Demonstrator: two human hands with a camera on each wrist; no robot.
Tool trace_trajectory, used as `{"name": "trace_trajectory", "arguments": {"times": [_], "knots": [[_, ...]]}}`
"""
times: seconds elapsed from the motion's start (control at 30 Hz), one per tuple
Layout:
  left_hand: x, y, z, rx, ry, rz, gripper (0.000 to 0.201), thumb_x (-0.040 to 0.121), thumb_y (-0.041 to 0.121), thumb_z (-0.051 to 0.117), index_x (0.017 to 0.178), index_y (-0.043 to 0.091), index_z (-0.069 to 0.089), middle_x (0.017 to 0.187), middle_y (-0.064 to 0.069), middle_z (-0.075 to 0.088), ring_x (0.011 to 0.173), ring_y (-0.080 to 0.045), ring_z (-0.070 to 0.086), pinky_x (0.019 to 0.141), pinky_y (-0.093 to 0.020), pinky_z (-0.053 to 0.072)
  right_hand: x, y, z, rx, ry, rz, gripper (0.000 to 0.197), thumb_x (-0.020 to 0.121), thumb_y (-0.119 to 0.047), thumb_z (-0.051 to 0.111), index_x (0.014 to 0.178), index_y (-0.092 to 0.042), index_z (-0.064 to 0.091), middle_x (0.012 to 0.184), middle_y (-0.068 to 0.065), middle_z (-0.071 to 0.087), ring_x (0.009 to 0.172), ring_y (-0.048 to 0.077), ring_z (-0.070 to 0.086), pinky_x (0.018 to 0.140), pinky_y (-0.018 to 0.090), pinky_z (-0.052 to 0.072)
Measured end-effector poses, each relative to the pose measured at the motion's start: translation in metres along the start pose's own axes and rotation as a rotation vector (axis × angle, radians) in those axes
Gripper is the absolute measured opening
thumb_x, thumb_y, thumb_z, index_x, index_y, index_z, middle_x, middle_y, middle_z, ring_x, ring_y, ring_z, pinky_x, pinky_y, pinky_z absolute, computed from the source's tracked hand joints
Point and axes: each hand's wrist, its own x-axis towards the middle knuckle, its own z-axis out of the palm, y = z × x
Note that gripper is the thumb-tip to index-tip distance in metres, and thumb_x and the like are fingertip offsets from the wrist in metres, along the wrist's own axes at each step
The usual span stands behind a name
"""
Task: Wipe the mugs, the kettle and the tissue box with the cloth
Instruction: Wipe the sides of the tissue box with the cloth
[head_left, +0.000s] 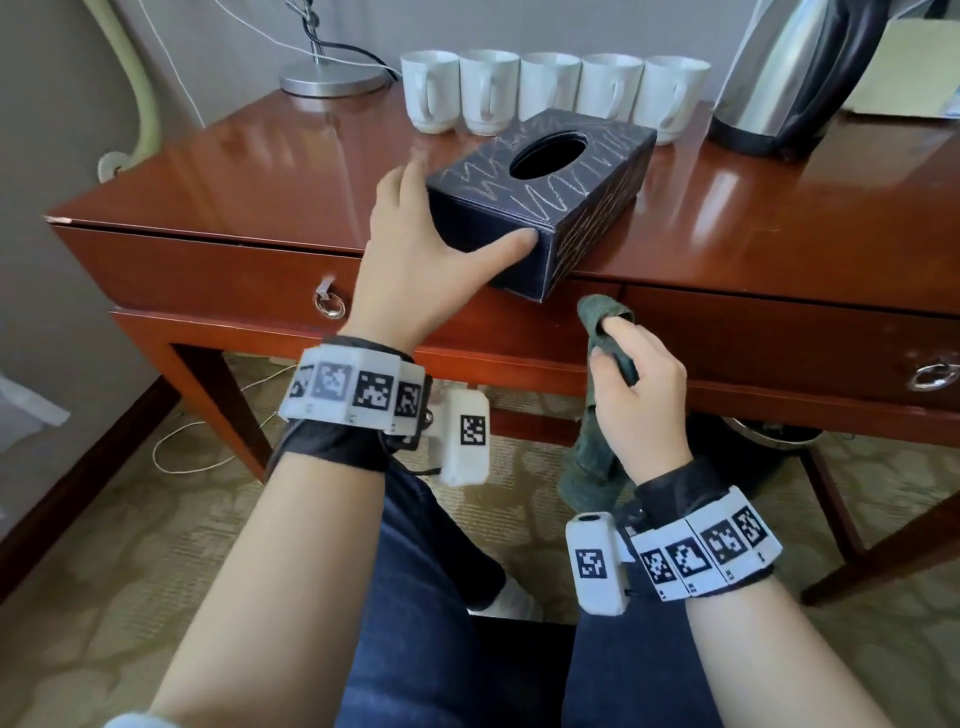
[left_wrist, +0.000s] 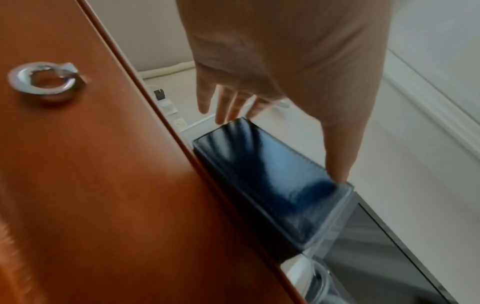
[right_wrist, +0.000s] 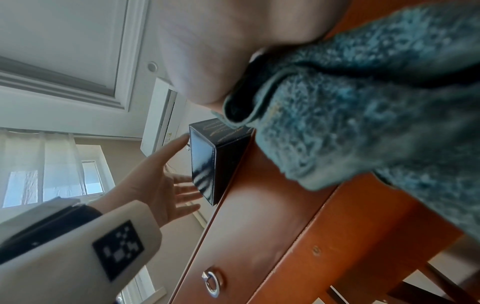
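One tissue box (head_left: 540, 208) | left hand (head_left: 415, 260) spans its near face – right hand (head_left: 641, 389) grips cloth (head_left: 605, 322)

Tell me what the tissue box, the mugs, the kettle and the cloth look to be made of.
Tissue box: likely dark glossy leather or imitation; stitched edges, reflections on its side.
Mugs: apparently white glazed ceramic; smooth and shiny.
Kettle: brushed metal body, probably steel, with a dark base, maybe plastic.
Cloth: fuzzy teal-green terry or microfibre; nubby pile shows.
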Motion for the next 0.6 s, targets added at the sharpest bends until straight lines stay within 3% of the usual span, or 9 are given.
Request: {"name": "trace_trajectory", "arguments": {"times": [0.1, 0.17, 0.6], "knots": [[-0.01, -0.001, 0.014, -0.07, 0.114, -0.056, 0.119, 0.062, 0.075, 0.072, 0.149, 0.007, 0.028, 0.149, -0.004, 0.03, 0.142, -0.017, 0.026, 0.118, -0.031, 0.025, -0.001, 0.002, 0.0, 0.004, 0.0, 0.005, 0.03, 0.088, 0.007, 0.054, 0.116, 0.004, 0.064, 0.104, 0.0, 0.056, 0.097, -0.004, 0.048, 0.086, 0.0, 0.035], [-0.015, 0.001, 0.022, -0.085, 0.156, -0.053, 0.12, 0.058, 0.076, 0.072, 0.146, 0.006, 0.032, 0.145, -0.005, 0.031, 0.14, -0.019, 0.028, 0.117, -0.037, 0.03, -0.001, 0.004, -0.001, 0.005, -0.003, 0.009, 0.031, 0.088, 0.005, 0.054, 0.117, 0.003, 0.064, 0.106, 0.0, 0.056, 0.098, -0.003, 0.049, 0.087, 0.001, 0.036], [-0.007, 0.006, 0.038, -0.137, 0.207, -0.093, 0.126, 0.062, 0.068, 0.079, 0.151, 0.001, 0.019, 0.148, -0.007, 0.024, 0.141, -0.02, 0.022, 0.119, -0.032, 0.022, -0.003, 0.006, -0.002, -0.008, 0.007, -0.006, 0.03, 0.088, 0.007, 0.054, 0.117, 0.006, 0.063, 0.106, 0.0, 0.055, 0.099, -0.005, 0.047, 0.086, -0.002, 0.033]]}}
